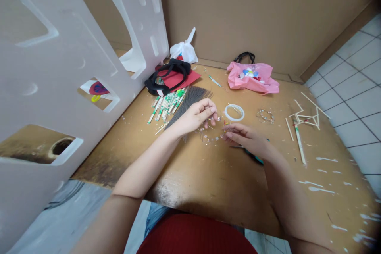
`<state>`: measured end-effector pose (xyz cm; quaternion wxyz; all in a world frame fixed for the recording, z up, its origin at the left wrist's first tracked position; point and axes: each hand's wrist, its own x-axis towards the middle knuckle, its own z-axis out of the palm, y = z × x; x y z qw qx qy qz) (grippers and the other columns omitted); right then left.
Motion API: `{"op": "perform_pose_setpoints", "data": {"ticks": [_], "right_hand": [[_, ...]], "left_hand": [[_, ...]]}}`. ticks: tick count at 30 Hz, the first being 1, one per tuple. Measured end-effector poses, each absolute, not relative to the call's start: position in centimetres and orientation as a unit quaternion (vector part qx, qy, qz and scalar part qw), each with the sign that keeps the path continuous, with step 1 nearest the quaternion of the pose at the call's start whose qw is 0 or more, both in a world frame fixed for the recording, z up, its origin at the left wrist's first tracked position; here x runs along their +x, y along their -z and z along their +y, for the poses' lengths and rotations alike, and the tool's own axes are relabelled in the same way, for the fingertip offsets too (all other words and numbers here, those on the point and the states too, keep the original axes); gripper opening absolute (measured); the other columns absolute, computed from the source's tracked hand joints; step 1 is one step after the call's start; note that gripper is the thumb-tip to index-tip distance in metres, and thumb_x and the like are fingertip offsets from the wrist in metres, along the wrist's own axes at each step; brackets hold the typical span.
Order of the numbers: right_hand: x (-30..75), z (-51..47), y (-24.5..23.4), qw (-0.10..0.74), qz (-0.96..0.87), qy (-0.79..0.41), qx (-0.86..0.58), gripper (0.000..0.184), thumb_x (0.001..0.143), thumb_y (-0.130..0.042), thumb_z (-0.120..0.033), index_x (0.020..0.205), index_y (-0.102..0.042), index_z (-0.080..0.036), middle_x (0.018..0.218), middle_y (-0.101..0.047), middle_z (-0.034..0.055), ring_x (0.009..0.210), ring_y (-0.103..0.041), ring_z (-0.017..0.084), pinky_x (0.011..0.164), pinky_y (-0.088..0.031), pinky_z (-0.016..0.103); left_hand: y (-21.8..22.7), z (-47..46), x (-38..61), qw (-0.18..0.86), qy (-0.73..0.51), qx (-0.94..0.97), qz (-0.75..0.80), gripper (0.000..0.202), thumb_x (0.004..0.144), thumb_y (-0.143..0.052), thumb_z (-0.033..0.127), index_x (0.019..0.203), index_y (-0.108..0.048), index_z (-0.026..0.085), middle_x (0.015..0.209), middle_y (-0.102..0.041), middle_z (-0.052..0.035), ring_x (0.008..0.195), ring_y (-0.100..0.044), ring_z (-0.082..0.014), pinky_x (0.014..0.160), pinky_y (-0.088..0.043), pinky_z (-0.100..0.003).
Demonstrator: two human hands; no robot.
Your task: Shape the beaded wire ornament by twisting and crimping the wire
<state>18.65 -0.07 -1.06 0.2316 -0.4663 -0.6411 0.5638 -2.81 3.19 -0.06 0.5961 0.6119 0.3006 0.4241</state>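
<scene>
The left hand [198, 116] has its fingertips pinched together on one end of a beaded wire [209, 139]. The right hand [246, 137] pinches the other end, near a small red and yellow piece. Between them the wire sags in a curve on the tabletop [208, 178], with clear beads strung along it.

The work looks partly done: the beads already run along most of the curve, but the two ends are apart and the loop is not closed. A similar beaded loop [264, 116] lies closed just beyond the right hand, so one piece seems finished.

A teal tool [256, 158] lies half hidden under the right wrist. A ring of tape [234, 112] sits just behind the hands. A bundle of thin grey wires [190, 100] passes under the left hand, beside green and white sticks [164, 108]. Loose wooden sticks [303, 121] lie well to the right. Farther back are a pink bag [253, 79], a white bag [184, 50] and a black strap [166, 75] on red paper [181, 78]. A white foam board [59, 67] crowds the left side, but nothing blocks the hands.
</scene>
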Motion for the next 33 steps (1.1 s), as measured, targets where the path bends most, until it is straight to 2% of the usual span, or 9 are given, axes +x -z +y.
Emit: {"op": "perform_pose_setpoints", "data": {"ticks": [5,8,11,16,20,24,27,29,33], "right_hand": [[22.0,-0.7,0.5,0.251,-0.678,-0.436,-0.536,0.044,0.081,-0.054,-0.049,0.117,-0.057,-0.024,0.104,-0.068,0.0075,0.091,-0.064,0.022,0.081,-0.051,0.038],[25.2,-1.7,2.3,0.149,-0.749,-0.225,-0.605,0.047,0.077,-0.056,-0.049,0.114,-0.060,-0.020,0.116,-0.063,0.0122,0.104,-0.059,0.029,0.090,-0.046,0.046],[28.1,-2.8,5.3,0.055,-0.796,-0.098,-0.594,0.068,0.068,-0.063,-0.046,0.127,-0.051,-0.015,0.130,-0.053,0.0173,0.119,-0.048,0.034,0.097,-0.039,0.049],[29.6,-2.9,7.6,-0.032,-0.835,-0.014,-0.549,0.073,0.068,-0.060,-0.038,0.135,-0.042,-0.014,0.137,-0.045,0.0179,0.126,-0.039,0.035,0.099,-0.034,0.050],[28.7,-2.0,7.1,-0.058,-0.859,-0.005,-0.508,0.068,0.066,-0.057,-0.030,0.132,-0.046,-0.016,0.125,-0.055,0.0173,0.112,-0.050,0.034,0.088,-0.041,0.046],[28.6,-1.7,6.2,-0.060,-0.868,0.019,-0.493,0.042,0.069,-0.052,-0.023,0.111,-0.059,-0.016,0.102,-0.063,0.0147,0.091,-0.059,0.028,0.074,-0.045,0.039],[29.3,-1.6,4.6,-0.041,-0.855,0.015,-0.517,0.026,0.077,-0.047,-0.025,0.098,-0.060,-0.019,0.093,-0.063,0.0098,0.077,-0.062,0.023,0.065,-0.046,0.035],[29.6,-1.6,2.7,-0.006,-0.843,0.015,-0.538,0.028,0.077,-0.047,-0.025,0.102,-0.056,-0.019,0.097,-0.061,0.0093,0.077,-0.061,0.023,0.065,-0.047,0.035],[28.2,-2.2,-1.6,0.073,-0.850,0.051,-0.519,0.036,0.074,-0.048,-0.024,0.110,-0.051,-0.020,0.103,-0.058,0.0112,0.094,-0.057,0.028,0.078,-0.047,0.042]], "left_hand": [[-0.3,3.0,-2.7,0.599,-0.458,0.588,0.292,0.021,0.086,-0.052,0.035,0.080,-0.045,0.016,0.071,-0.058,0.0004,0.053,-0.053,-0.0053,0.041,-0.039,-0.015],[-0.2,3.0,-2.4,0.625,-0.476,0.550,0.282,0.020,0.085,-0.052,0.034,0.080,-0.044,0.016,0.069,-0.056,0.0019,0.049,-0.051,-0.0045,0.039,-0.037,-0.015],[0.1,3.2,-2.2,0.663,-0.476,0.508,0.276,0.020,0.084,-0.054,0.033,0.079,-0.044,0.017,0.067,-0.054,0.0034,0.047,-0.048,-0.0037,0.036,-0.034,-0.015],[0.2,3.4,-2.3,0.681,-0.463,0.502,0.264,0.023,0.082,-0.057,0.036,0.078,-0.044,0.017,0.066,-0.054,0.0038,0.046,-0.048,-0.0037,0.037,-0.034,-0.015],[-0.1,3.1,-2.5,0.651,-0.464,0.537,0.270,0.023,0.083,-0.054,0.037,0.079,-0.044,0.017,0.067,-0.055,0.0028,0.048,-0.049,-0.0039,0.040,-0.037,-0.015],[-0.6,2.7,-2.6,0.612,-0.470,0.570,0.281,0.021,0.086,-0.050,0.036,0.079,-0.044,0.017,0.068,-0.054,0.0024,0.048,-0.048,-0.0039,0.040,-0.038,-0.015],[-0.8,2.5,-2.8,0.582,-0.465,0.603,0.286,0.020,0.088,-0.048,0.034,0.080,-0.044,0.017,0.070,-0.054,0.0018,0.049,-0.048,-0.0040,0.040,-0.038,-0.016],[-0.8,2.5,-2.9,0.562,-0.458,0.624,0.292,0.019,0.089,-0.046,0.034,0.081,-0.044,0.017,0.071,-0.054,0.0014,0.050,-0.048,-0.0039,0.041,-0.037,-0.015],[-0.7,2.5,-3.1,0.536,-0.458,0.643,0.299,0.019,0.090,-0.045,0.035,0.082,-0.044,0.017,0.073,-0.054,0.0012,0.051,-0.048,-0.0038,0.043,-0.036,-0.015]]}}
